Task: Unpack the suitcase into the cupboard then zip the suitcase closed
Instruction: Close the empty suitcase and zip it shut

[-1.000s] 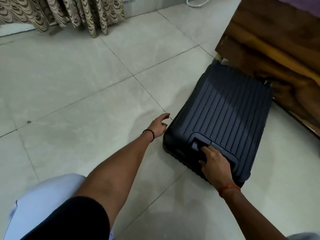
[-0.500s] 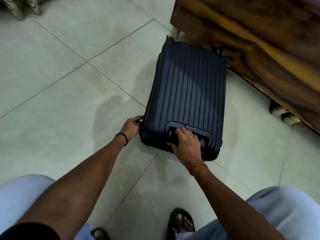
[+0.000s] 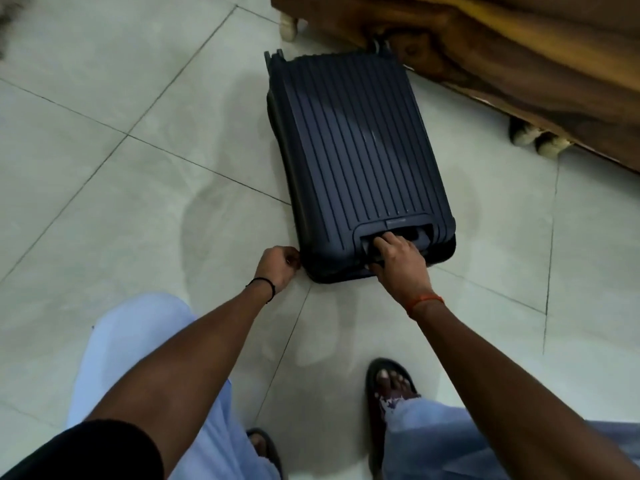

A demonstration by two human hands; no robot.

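A dark, ribbed hard-shell suitcase lies flat and closed on the pale tiled floor, filling the upper centre of the frame. Its wheeled end points toward the top of the frame, tucked just against the low wooden furniture that runs across the upper right. Its handle end points down the frame, toward the person.

The right hand sits at the suitcase's near end, centre right of the frame. Its fingers are curled into the recessed handle pocket on the top face, gripping the handle there, so this grip lies on the case's lowest visible edge with the whole body of the case stretching away above it. An orange thread circles the wrist.

The left hand is just left of centre, at the suitcase's near left corner. Its fingers are curled and touch the corner's side edge; whether they pinch a zip pull or anything else there I cannot tell. A black band circles that wrist.

At the bottom of the frame are light blue trouser legs and two feet in dark sandals.
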